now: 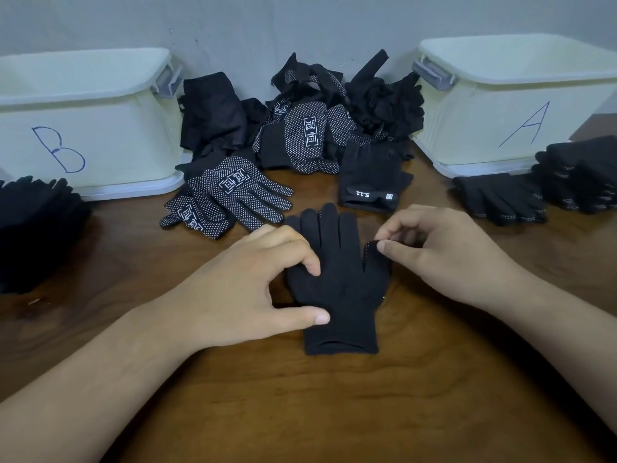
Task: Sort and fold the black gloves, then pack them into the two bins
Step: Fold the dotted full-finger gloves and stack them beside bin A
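Note:
A black knit glove (340, 282) lies flat on the wooden table, fingers pointing away from me, cuff toward me. My left hand (253, 285) presses on its left side, index fingertip on the palm area and thumb near the cuff. My right hand (444, 248) pinches the glove's thumb tip between thumb and forefinger at the right edge. Behind it a pile of black gloves (300, 128) sits against the wall, some with white dots. Cream bin B (100, 128) stands at the left, cream bin A (494, 95) at the right.
Two dotted gloves (230, 195) lie left of centre; a black glove with a 5.11 strap (370, 178) lies right of them. A stack of black gloves (36, 222) sits before bin B, and more stacked gloves (541, 188) before bin A.

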